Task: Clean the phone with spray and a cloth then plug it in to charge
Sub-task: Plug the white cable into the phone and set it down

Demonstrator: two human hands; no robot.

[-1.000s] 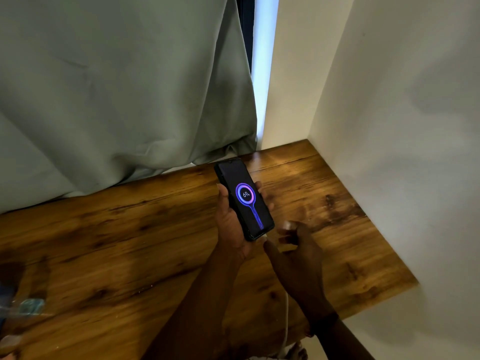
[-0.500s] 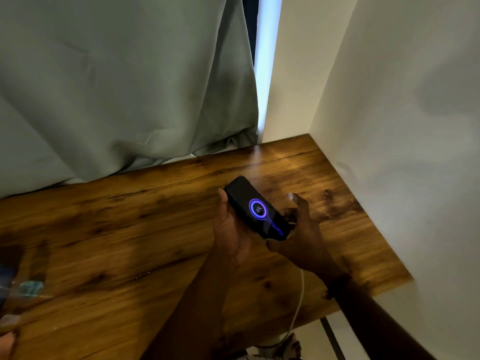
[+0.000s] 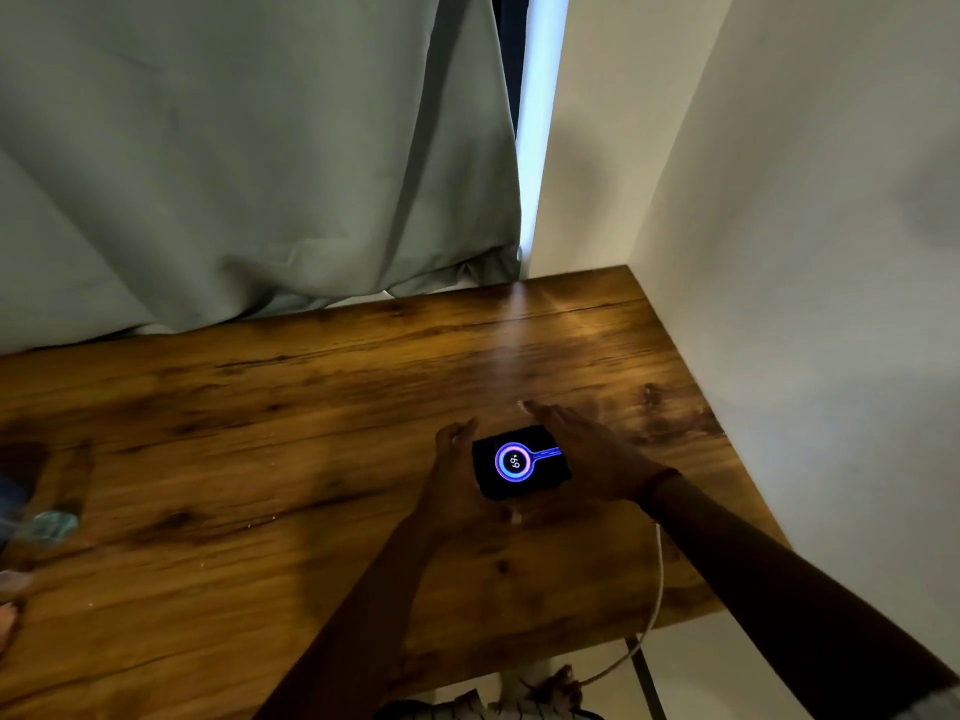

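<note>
My left hand (image 3: 457,485) cups the phone (image 3: 519,462), lit with a charging ring, over the table (image 3: 260,433); my right hand (image 3: 587,454) lies flat, grip spread, white cable (image 3: 658,579) trailing below.

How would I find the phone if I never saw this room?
Look at the wooden table pushed into the corner beside the white wall. Near its right end, between the left hand and right hand, sits the phone. It is the only glowing thing: a blue-purple ring showing 69.

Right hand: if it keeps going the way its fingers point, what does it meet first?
Likely nothing soon: the right hand points up-left over the phone, toward bare table, then the curtain. Height is unclear.
</note>
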